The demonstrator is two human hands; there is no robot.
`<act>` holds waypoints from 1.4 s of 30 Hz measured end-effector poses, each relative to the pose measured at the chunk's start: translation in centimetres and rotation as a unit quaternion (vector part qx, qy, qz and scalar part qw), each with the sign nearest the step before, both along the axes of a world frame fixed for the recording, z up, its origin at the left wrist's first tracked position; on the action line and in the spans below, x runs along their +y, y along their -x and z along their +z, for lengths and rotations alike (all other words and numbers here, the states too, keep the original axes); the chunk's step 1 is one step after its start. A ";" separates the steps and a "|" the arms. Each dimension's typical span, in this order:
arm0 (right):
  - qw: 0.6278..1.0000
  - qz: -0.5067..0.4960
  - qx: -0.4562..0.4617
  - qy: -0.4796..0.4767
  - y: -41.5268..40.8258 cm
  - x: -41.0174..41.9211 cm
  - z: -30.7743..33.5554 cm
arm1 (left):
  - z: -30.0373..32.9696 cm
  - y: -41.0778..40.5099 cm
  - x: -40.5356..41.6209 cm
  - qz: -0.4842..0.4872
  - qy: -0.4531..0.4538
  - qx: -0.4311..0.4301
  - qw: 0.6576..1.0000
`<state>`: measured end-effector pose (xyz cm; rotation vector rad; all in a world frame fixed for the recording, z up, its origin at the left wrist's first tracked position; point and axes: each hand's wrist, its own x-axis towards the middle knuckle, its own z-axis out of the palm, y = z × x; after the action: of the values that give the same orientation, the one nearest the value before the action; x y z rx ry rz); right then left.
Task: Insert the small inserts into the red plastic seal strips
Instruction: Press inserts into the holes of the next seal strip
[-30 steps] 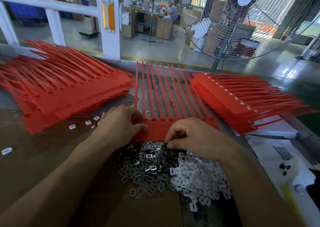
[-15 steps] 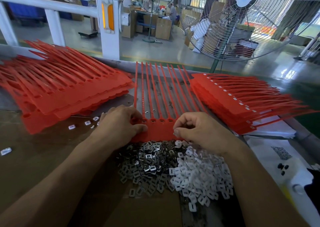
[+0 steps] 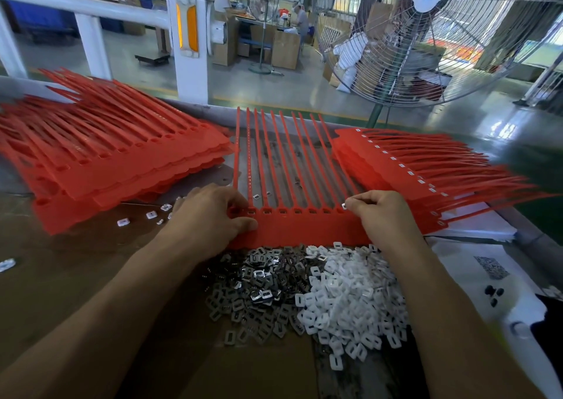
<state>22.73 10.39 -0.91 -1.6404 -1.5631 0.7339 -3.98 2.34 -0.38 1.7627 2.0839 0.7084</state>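
Nearest, heaps of small dark metal inserts (image 3: 256,286) and white plastic inserts (image 3: 350,295) are lying. Beyond, the left hand (image 3: 210,216) is pinching the flat red plastic seal strip sheet (image 3: 304,228); the right hand (image 3: 384,212) is gripping one tiny white insert (image 3: 344,206) at its far-right socket.

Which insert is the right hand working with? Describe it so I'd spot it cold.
Find the flat red seal strip sheet lying between the two red stacks. At its right end, the right hand pinches one small white insert in its fingers. Unlike the heaped inserts nearer the person, it is held alone above the sheet's row of sockets.
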 end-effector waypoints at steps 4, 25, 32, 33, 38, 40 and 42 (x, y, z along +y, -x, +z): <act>1.000 -0.012 -0.020 -0.008 0.4 0.3 -0.2 | 0.0 0.0 0.0 0.000 -0.001 0.000 1.000; 0.992 -0.002 -0.129 -0.015 1.2 0.3 -0.3 | -0.1 0.0 0.0 0.000 -0.002 0.000 1.000; 0.992 -0.009 -0.126 -0.029 0.7 -0.3 0.2 | 0.0 0.0 0.0 0.001 0.000 -0.002 1.000; 0.992 -0.009 -0.122 -0.030 0.6 -0.4 0.3 | 0.0 0.0 0.0 0.001 -0.001 -0.001 1.000; 0.994 0.025 -0.097 -0.053 0.6 -1.0 0.7 | 0.0 0.0 0.0 0.002 0.000 0.000 1.000; 0.992 0.086 -0.079 -0.055 1.0 -1.7 1.2 | 0.0 0.0 0.0 0.003 -0.001 0.001 1.000; 0.980 0.180 -0.082 -0.036 1.4 -2.4 1.7 | 0.0 0.0 0.0 0.003 -0.003 0.000 1.000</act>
<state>21.31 8.03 0.77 -1.4099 -2.0143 0.7293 -4.02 2.33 -0.41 1.7603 2.0907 0.7156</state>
